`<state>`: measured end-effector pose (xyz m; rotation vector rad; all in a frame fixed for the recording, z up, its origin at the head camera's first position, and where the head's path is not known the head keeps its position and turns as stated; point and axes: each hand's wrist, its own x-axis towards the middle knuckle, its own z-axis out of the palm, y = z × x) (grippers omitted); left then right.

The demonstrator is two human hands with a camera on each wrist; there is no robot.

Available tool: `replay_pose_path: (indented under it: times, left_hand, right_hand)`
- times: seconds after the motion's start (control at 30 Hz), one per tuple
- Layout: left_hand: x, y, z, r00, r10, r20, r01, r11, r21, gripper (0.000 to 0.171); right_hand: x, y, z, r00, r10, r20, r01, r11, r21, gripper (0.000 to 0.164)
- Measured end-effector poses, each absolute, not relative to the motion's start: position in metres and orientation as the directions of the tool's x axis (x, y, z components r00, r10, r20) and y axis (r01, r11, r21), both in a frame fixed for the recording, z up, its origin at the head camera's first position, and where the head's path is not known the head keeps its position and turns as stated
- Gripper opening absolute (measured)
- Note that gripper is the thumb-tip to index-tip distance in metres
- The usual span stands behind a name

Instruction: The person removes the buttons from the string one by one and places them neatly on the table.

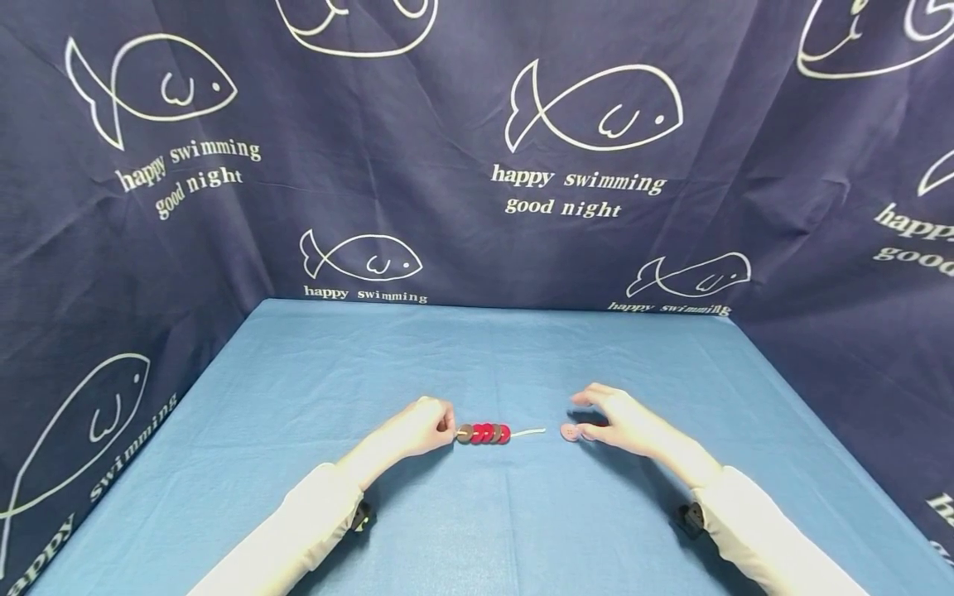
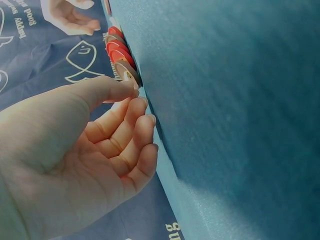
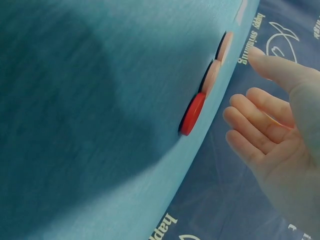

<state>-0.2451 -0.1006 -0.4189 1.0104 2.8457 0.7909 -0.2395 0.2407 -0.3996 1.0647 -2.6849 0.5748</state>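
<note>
Cord, thin and white (image 1: 529, 431): ran through five flat round buttons, brown and red (image 1: 477, 433), at middle of blue cloth-covered tabletop (image 1: 417, 513). Was pinched on its left side between thumb and fingers of left hand (image 1: 428, 426), right beside the nearest brown button. Stuck out past the last red button, pointing toward right hand (image 1: 622, 420). Strung buttons: showed brown, red, red, brown, red from left to right, overlapping in a straight row.

Right hand: hovered low, thumb spread away from loosely bent fingers, just above two round pink buttons (image 3: 211, 78) and one round red button (image 3: 193, 114). Loose buttons: lay flat on tabletop in a line, with the red one farthest from the cord. Were partly hidden by that hand in head view; could not tell whether touching one another.

White sleeves (image 1: 320, 513): came in from bottom edge, with small black devices (image 1: 363, 517) at wrists. Navy cloth backdrop (image 1: 447, 165): hung behind, printed with white fish outlines and lettering.
</note>
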Motion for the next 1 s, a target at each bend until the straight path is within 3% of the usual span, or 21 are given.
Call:
replay_pose_path:
  times: [0.17, 0.6, 1.0]
  left_hand:
    - [-0.245, -0.101, -0.419, -0.793, 0.591, 0.149, 0.583, 0.664, 0.469, 0.014]
    - [-0.243, -0.100, -0.419, -0.787, 0.597, 0.157, 0.594, 0.665, 0.453, 0.013]
    - [-0.243, -0.102, -0.417, -0.789, 0.594, 0.158, 0.591, 0.663, 0.459, 0.013]
  right_hand:
    - [-0.240, 0.234, -0.399, -0.738, -0.606, 0.297, -0.675, 0.672, -0.305, 0.043]
    - [-0.244, 0.220, -0.403, -0.647, -0.688, 0.329, -0.762, 0.584, -0.278, 0.033]
    - [-0.247, 0.208, -0.402, -0.604, -0.710, 0.362, -0.797, 0.551, -0.249, 0.029]
